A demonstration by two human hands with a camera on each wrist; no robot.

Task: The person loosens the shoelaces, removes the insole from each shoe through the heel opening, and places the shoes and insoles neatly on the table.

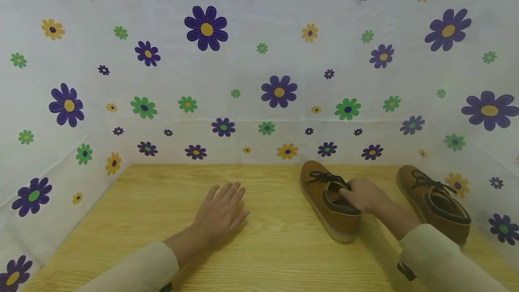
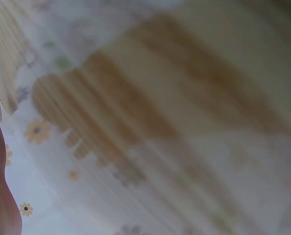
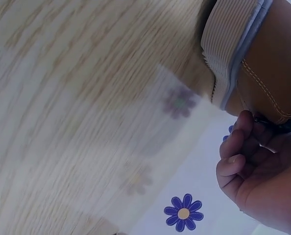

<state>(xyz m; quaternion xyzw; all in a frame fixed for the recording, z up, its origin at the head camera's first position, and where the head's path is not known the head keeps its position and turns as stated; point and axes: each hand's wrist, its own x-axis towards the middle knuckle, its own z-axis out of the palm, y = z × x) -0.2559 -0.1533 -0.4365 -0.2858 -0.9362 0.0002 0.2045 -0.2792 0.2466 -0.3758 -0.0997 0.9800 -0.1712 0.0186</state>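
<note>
My right hand (image 1: 368, 196) grips the collar of a brown lace-up shoe (image 1: 340, 224), its thumb inside the opening. Dark laces are tied in a bow on this shoe, and its toe points toward the back wall. In the right wrist view, curled fingers of the right hand (image 3: 255, 183) pinch the dark collar edge below the stitched brown side of the shoe (image 3: 275, 58). To the left, my left hand (image 1: 220, 213) lies palm down over the wooden tabletop, fingers extended and holding nothing. Only a strip of the left hand (image 2: 3, 191) shows in the left wrist view, which is mostly blurred.
A matching brown shoe (image 1: 417, 193) stands at the right side of the table, toe also toward the back. The wood-grain tabletop (image 1: 162, 193) meets a white flowered sheet (image 1: 243, 66) that rises at the back and both sides.
</note>
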